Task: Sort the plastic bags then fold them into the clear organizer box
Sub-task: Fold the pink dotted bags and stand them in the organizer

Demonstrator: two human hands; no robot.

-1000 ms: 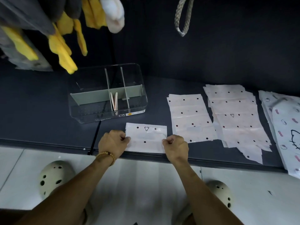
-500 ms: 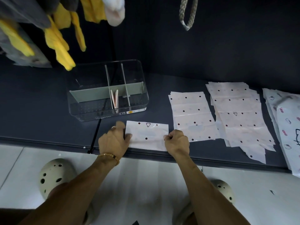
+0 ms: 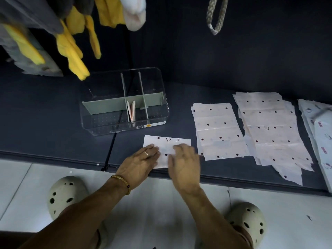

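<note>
A folded white dotted plastic bag [image 3: 168,141] with a black triangle mark lies at the front edge of the dark shelf [image 3: 45,123]. My left hand [image 3: 140,162] lies flat on its left part with straight fingers. My right hand [image 3: 185,164], blurred, rests flat on its right part. Behind it stands the clear organizer box [image 3: 124,123] with grey-green dividers; one folded bag [image 3: 131,110] stands upright in its middle compartment. To the right lie a stack of dotted bags [image 3: 217,130], a bigger dotted stack [image 3: 269,130] and bags with coloured prints [image 3: 319,130].
Yellow and grey cloths [image 3: 71,47] hang above the shelf at the left, and a braided rope loop [image 3: 215,17] hangs at the top. A white tiled floor [image 3: 152,203] and my two pale perforated clogs [image 3: 64,194] are below the shelf edge.
Both hands have let go of the bag's side edges, uncurled and slid inward onto its face. The bag stays in the same place on the shelf.
</note>
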